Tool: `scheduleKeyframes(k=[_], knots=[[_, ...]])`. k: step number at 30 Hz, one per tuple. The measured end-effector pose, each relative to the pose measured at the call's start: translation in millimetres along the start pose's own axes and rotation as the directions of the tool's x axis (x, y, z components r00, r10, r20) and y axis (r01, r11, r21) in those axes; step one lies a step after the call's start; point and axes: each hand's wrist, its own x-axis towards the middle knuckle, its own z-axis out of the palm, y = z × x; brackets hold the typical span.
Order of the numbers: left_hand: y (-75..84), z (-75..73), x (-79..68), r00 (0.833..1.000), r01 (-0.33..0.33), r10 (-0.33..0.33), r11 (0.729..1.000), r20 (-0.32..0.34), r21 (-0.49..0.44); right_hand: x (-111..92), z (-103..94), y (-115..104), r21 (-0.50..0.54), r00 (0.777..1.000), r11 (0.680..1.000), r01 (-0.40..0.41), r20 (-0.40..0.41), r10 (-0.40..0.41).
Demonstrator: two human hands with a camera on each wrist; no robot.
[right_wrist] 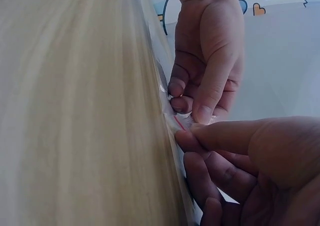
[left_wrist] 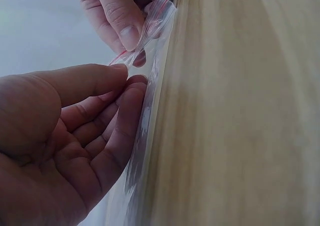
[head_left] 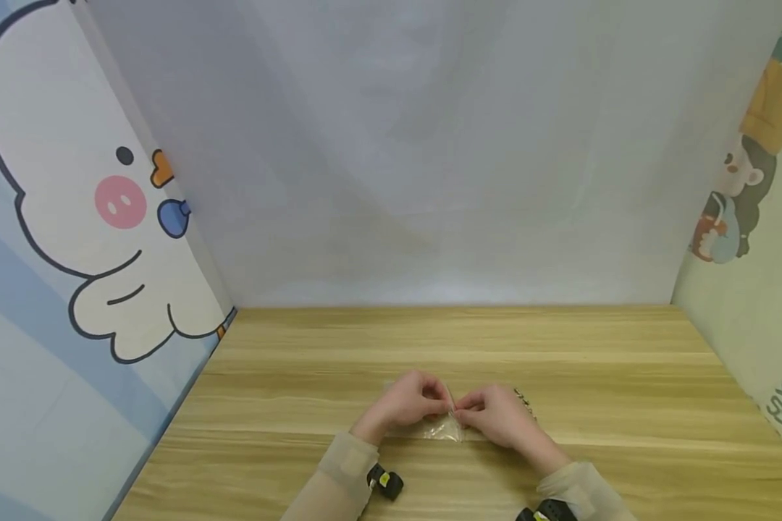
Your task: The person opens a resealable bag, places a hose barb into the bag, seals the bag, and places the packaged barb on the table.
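Observation:
A clear plastic zip bag with a red line along its seal lies low over the table between both hands. My left hand pinches the mouth of the bag between thumb and fingers. Close beside it, my right hand pinches the same edge, the two sets of fingertips nearly meeting. In the left wrist view the red-lined seal stands up crumpled by the right hand's thumb. A small dark, chain-like item lies just behind the right hand, partly hidden by it.
The wood-grain table runs back to a pale backdrop. Cartoon-printed panels rise at the left and right. Black wrist cameras are strapped to the left wrist and right wrist.

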Motion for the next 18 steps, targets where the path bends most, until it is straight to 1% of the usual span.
scheduleKeyframes(k=[6,13,18], knots=[[1.5,-1.6,-0.6,1.000,-0.007,0.007,1.000,0.021,-0.015,0.2,-1.2,0.2,0.011,1.000,1.000,0.007,0.003,-0.007],[2.8,-1.5,-1.6,0.999,-0.005,0.008,0.998,0.048,-0.062,0.7,0.4,3.0,0.000,1.000,1.000,-0.010,-0.002,0.010],[1.8,-3.2,-3.1,0.999,0.005,-0.003,0.999,0.049,-0.044,1.7,1.8,1.6,0.002,1.000,1.000,-0.011,-0.002,0.011]])
